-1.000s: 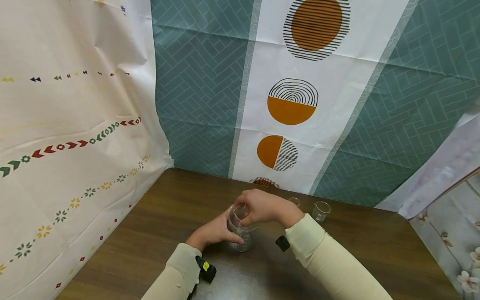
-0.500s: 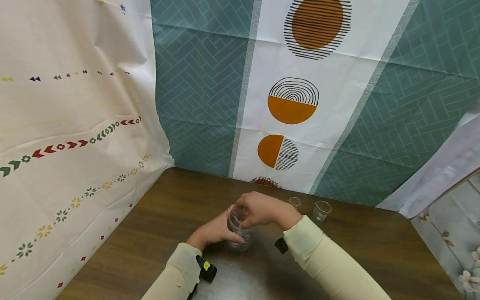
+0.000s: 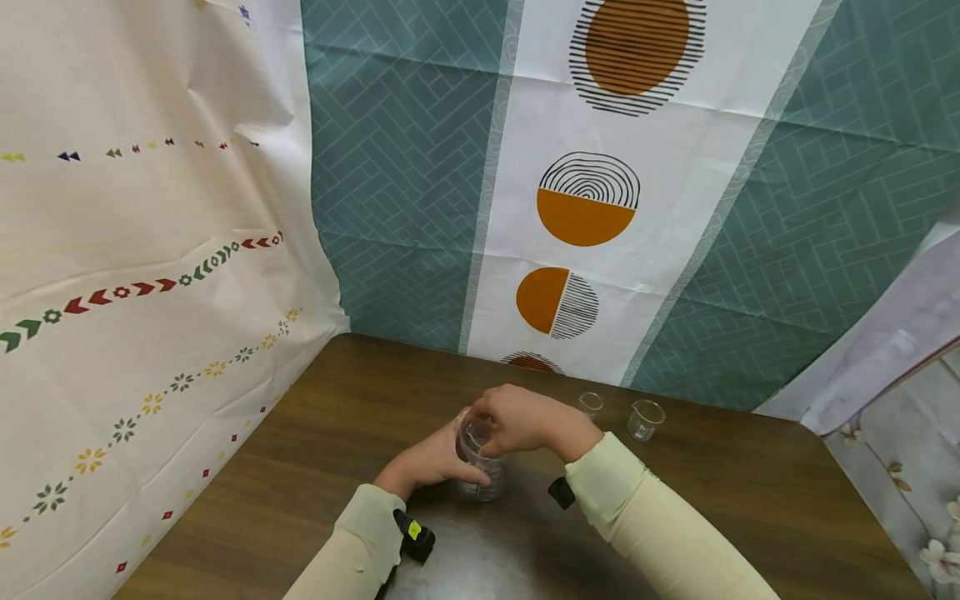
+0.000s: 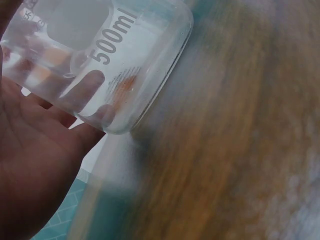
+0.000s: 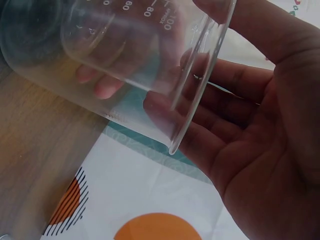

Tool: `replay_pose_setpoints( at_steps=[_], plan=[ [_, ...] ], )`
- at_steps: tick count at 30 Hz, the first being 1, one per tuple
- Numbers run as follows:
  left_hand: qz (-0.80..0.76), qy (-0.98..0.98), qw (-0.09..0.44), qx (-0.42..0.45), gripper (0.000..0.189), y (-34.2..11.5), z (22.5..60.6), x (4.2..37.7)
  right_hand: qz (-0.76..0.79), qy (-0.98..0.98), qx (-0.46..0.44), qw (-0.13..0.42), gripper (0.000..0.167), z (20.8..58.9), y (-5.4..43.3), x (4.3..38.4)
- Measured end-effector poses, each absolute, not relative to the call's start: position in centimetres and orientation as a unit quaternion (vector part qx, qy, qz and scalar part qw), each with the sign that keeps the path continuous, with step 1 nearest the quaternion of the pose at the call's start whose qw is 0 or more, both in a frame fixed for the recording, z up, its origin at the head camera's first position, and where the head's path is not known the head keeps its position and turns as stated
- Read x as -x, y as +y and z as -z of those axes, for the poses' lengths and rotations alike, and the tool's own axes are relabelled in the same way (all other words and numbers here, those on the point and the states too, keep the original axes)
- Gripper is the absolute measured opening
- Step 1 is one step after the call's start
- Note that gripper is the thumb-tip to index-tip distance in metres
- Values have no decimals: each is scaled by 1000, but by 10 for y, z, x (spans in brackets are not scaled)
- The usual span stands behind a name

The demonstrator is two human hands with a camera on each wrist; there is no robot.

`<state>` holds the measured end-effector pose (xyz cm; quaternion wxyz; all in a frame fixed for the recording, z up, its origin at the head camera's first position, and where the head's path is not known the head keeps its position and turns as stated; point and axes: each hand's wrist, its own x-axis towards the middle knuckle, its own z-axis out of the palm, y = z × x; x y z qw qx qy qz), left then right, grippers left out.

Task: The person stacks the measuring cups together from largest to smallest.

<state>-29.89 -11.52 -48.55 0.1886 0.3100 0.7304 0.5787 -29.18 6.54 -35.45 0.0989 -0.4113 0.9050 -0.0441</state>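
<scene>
A large clear glass beaker (image 3: 483,485) stands on the table in the head view, and "500ml" is printed on its wall in the left wrist view. Around its left side curls my left hand (image 3: 433,460), thumb across the front. From above, my right hand (image 3: 525,421) reaches over the mouth. In the right wrist view a smaller graduated beaker (image 5: 135,42), marked up to 100, sits inside the large one. The right fingers (image 5: 162,112) and thumb hold the smaller beaker near its rim, partly within the large rim.
Two small glass vessels stand at the back right of the brown wooden table (image 3: 720,492): a spouted beaker (image 3: 646,422) and a smaller one (image 3: 590,405), partly behind the right hand. Patterned cloths hang at the back (image 3: 405,208) and left (image 3: 150,292).
My right hand has sunk slightly toward the large beaker's mouth. The left hand keeps its grip, and the view has shifted a little.
</scene>
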Motion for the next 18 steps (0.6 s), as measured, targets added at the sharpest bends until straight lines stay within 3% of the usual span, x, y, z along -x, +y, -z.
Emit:
replay_pose_setpoints(
  at_steps=[18],
  plan=[
    [-584, 725, 191, -312, 101, -116, 488, 299, 37, 907, 410, 88, 43, 360, 62, 286]
  ],
)
